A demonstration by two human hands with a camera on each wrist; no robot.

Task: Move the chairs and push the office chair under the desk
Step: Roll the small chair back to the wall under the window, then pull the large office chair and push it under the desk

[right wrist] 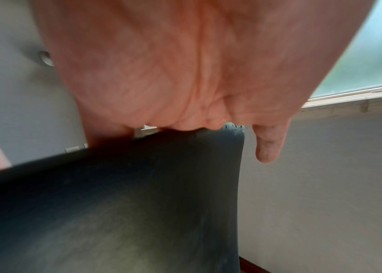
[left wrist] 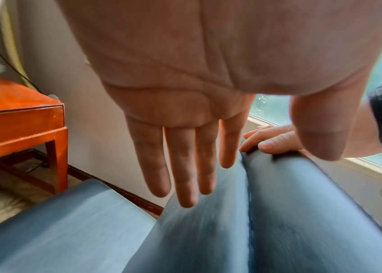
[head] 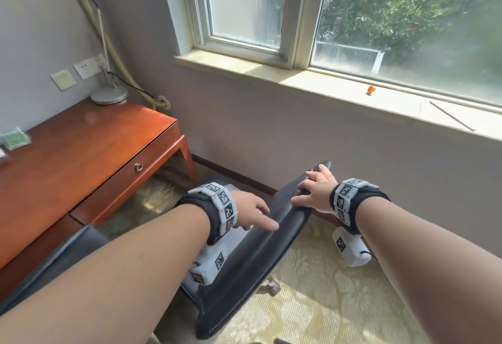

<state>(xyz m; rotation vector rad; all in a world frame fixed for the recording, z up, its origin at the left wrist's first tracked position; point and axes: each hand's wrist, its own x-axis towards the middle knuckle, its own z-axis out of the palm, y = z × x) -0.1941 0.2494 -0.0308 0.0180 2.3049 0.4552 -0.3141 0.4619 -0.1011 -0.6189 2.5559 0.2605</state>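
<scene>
Nearest the camera, the office chair's backrest (head: 260, 256) runs its long top edge from 7 o'clock to 1 o'clock. Over its middle the left hand (head: 251, 212) hovers, fingers straight, holding nothing. Farther along, toward 1 o'clock, the right hand (head: 316, 190) lies over the edge, fingers draped across it. Beyond, at 10 o'clock, stands the desk (head: 81, 159), so the chair probably needs turning leftward.
</scene>
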